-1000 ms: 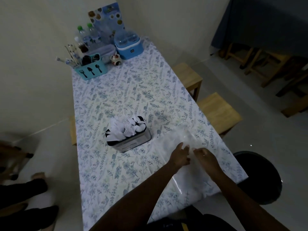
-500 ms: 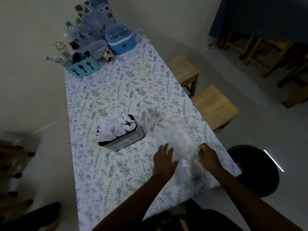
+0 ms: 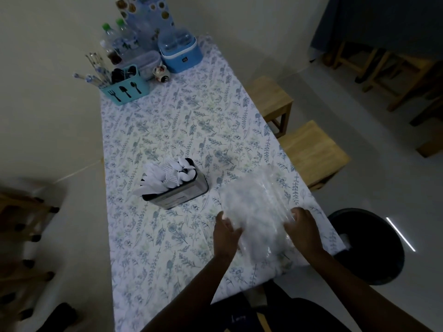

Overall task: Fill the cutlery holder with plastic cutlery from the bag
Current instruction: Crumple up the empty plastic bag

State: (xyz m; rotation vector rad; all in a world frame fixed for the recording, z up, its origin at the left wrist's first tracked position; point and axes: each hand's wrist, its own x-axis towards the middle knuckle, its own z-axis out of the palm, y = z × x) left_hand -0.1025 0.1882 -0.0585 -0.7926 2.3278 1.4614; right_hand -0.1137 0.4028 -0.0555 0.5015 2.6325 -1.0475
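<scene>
My left hand [image 3: 225, 233] flat on crumpled clear plastic bag [image 3: 259, 212], fingers spread, released; my right hand [image 3: 303, 230] pinching its edge; dark rectangular cutlery holder [image 3: 178, 192] of white plastic cutlery [image 3: 167, 176] just beside, on floral tablecloth [image 3: 182, 125]

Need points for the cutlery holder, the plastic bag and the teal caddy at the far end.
cutlery holder [image 3: 189, 191], head view, on its metal side wall.
plastic bag [image 3: 259, 207], head view, on the clear film between the hands.
teal caddy [image 3: 127, 91], head view, on its front face with the cutlery icons.

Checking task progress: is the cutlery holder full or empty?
Full: white plastic cutlery crowds the cutlery holder and sticks out above its rim.
</scene>
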